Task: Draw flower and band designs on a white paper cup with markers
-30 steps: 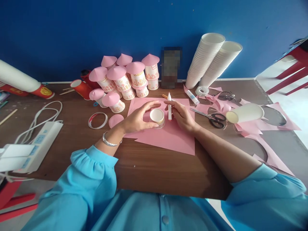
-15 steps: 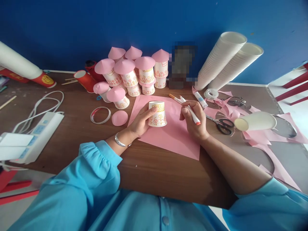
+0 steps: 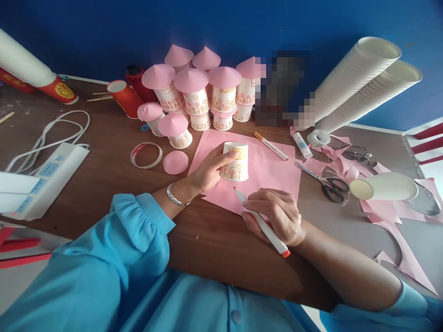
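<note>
My left hand (image 3: 207,173) grips a small paper cup (image 3: 236,161) drawn with pink flowers and a yellow band, held upside down over a pink paper sheet (image 3: 266,170). My right hand (image 3: 277,214) holds a white marker (image 3: 261,222) with an orange end cap, its tip pointing up towards the cup. The right hand rests at the near edge of the pink sheet, a little below the cup.
Behind the sheet stands a pile of decorated cups with pink cone lids (image 3: 197,92). A second marker (image 3: 270,146), glue tube (image 3: 299,144), scissors (image 3: 325,182), tape roll (image 3: 319,137), lying cup (image 3: 384,186) and cup stacks (image 3: 360,78) lie right. A power strip (image 3: 44,177), tape ring (image 3: 146,155) and pink disc (image 3: 176,162) lie left.
The cup was flipped upside down and lifted by my left hand. My right hand drew back towards me with the marker, turning its tip up towards the cup.
</note>
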A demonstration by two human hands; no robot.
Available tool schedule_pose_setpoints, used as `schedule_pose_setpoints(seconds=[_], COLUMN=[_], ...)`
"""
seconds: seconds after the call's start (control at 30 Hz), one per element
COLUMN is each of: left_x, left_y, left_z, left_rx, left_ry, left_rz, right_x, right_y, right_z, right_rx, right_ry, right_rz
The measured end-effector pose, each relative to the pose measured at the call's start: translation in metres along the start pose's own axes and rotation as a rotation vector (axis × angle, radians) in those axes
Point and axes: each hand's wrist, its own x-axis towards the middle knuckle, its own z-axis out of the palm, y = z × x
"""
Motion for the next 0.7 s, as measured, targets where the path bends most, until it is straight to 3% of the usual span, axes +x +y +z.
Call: schedule_pose_setpoints(seconds=[0.7], left_x=[-0.0009], left_y=[-0.0030], left_z=[0.0022], left_rx=[0.159], left_ry=[-0.031], left_rz=[0.064], right_x=[-0.0036], right_y=[0.0081], right_z=[0.0007], right_rx=[-0.112], right_ry=[-0.032], right_rz=[0.071])
